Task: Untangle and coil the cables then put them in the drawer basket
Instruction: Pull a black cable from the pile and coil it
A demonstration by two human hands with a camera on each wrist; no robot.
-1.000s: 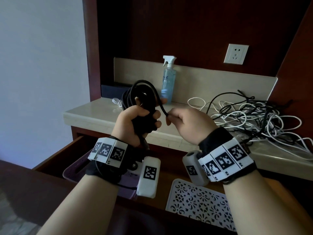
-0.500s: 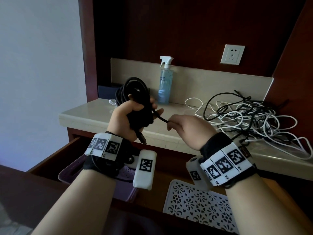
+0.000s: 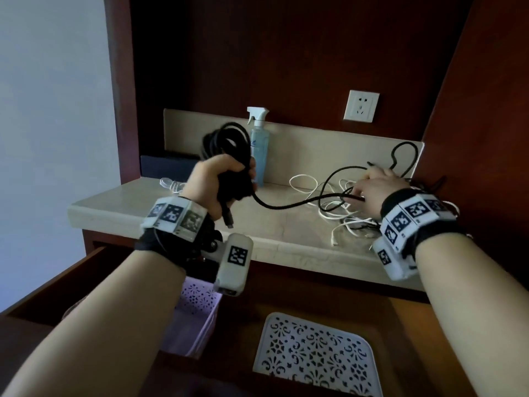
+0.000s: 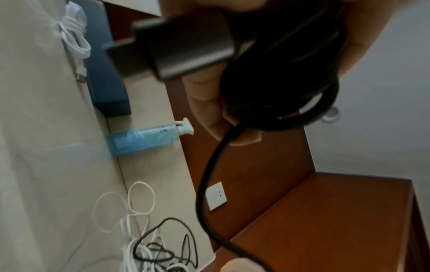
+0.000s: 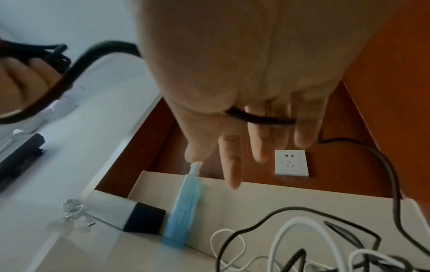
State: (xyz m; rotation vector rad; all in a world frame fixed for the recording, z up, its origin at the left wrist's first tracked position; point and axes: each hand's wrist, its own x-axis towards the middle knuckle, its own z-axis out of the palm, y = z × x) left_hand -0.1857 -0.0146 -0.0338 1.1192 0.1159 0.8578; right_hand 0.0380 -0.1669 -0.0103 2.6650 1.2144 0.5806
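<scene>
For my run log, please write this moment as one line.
left hand: grips black cable coil | right hand: black cable between fingers | basket: no cable seen

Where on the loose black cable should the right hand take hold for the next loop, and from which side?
Probably on the free span sagging between the coil in the left hand and the tangle. Come from above, pinching near the right hand: there the span hangs clear of the white cables.
</scene>
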